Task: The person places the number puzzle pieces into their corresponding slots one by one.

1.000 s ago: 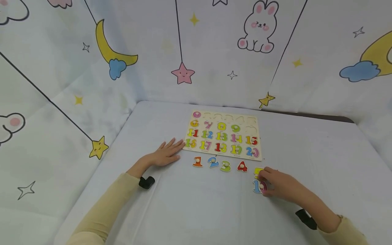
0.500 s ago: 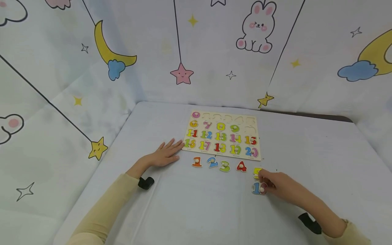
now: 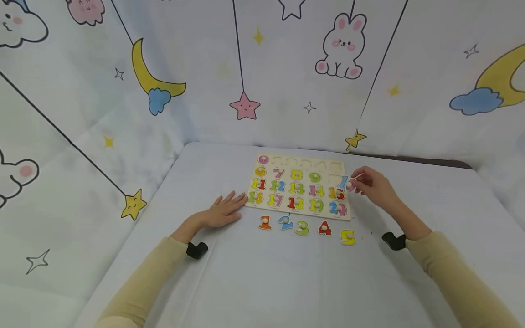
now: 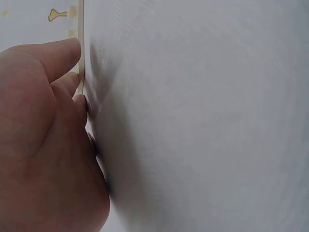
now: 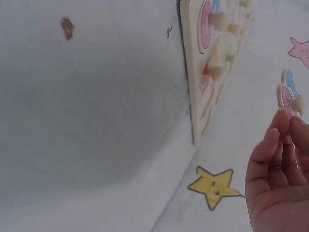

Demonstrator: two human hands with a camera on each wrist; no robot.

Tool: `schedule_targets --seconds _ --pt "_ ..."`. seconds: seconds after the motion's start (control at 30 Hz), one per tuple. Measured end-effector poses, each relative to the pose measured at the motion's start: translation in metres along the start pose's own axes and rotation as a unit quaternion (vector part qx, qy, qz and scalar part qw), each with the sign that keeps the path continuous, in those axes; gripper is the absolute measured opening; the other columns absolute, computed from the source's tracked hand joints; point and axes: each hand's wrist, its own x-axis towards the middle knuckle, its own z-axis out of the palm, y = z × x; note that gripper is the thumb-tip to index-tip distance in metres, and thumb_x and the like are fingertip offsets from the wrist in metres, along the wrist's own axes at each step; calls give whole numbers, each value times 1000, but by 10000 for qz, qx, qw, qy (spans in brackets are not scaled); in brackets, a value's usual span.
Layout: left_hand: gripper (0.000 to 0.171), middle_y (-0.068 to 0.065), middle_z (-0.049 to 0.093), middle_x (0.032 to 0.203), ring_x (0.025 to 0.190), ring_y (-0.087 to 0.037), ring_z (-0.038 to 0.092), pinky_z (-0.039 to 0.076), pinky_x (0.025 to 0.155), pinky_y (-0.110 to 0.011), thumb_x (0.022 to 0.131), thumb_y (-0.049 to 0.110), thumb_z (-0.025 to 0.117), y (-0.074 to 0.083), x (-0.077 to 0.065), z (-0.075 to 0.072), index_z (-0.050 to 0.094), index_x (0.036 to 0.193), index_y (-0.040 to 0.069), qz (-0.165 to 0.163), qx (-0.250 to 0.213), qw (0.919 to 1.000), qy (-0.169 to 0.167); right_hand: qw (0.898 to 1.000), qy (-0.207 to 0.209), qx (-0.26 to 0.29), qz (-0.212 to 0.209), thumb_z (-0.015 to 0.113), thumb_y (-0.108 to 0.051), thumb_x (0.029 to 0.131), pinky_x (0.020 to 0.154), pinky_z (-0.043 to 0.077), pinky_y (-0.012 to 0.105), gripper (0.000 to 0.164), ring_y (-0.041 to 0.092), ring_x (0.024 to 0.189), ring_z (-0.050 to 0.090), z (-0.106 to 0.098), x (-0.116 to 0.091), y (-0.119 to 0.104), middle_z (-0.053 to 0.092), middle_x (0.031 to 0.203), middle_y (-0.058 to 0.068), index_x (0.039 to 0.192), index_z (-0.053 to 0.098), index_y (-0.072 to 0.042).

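Note:
My right hand (image 3: 375, 184) pinches a wooden number 10 puzzle piece (image 3: 343, 182), blue and pink, beside the right edge of a number puzzle board (image 3: 330, 171). In the right wrist view, thumb and fingers grip the end of the piece (image 5: 286, 92), which is held up apart from the board. My left hand (image 3: 223, 212) rests flat on the table with fingers spread, fingertips at the board's left edge. Most of the board is filled with coloured numbers; bare recesses show along its top row and at the right of the second row.
Below the board lie loose pieces: an orange 1 (image 3: 265, 222), blue 2 (image 3: 285, 222), green 3 (image 3: 302, 228), red 4 (image 3: 325, 228) and yellow 5 (image 3: 347, 237). A white cloth (image 3: 262, 282) covers the table. A cartoon-printed curtain (image 3: 279, 68) stands behind it.
My right hand has picked up the 10 from beneath the 5 and carried it away from me to the board's right edge. The left hand stays in place.

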Motion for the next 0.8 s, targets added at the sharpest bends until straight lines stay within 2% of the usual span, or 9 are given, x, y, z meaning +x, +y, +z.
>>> schedule_targets --seconds 0.17,0.4,0.6,0.8 --pt "59 -6 5 156 139 -28 -10 -8 105 -53 102 34 37 0 -2 3 13 151 13 -2 -71 10000 -28 9991 172 -75 382 57 -19 95 60 45 21 25 28 76 60 13 30 21 62 90 18 109 52 1" --pt "58 -5 5 156 139 -28 -10 -7 105 -53 102 33 36 0 -1 4 12 151 14 45 -82 9999 -70 9963 -85 -210 835 55 -16 96 60 45 27 22 29 77 57 28 50 37 59 94 22 108 51 2" --pt "59 -7 5 156 139 -29 -10 -8 105 -53 102 32 38 2 -2 0 13 151 12 9 -150 9999 -66 9960 -233 -444 737 55 -14 96 61 47 27 19 26 76 55 31 57 41 58 94 20 107 53 1" --pt "59 -7 6 156 139 -29 -10 -8 104 -54 102 33 38 0 -2 -1 14 151 12 27 -121 9999 -15 9958 -407 -501 653 53 -6 95 63 47 31 14 28 79 55 32 62 39 55 94 20 106 54 2"
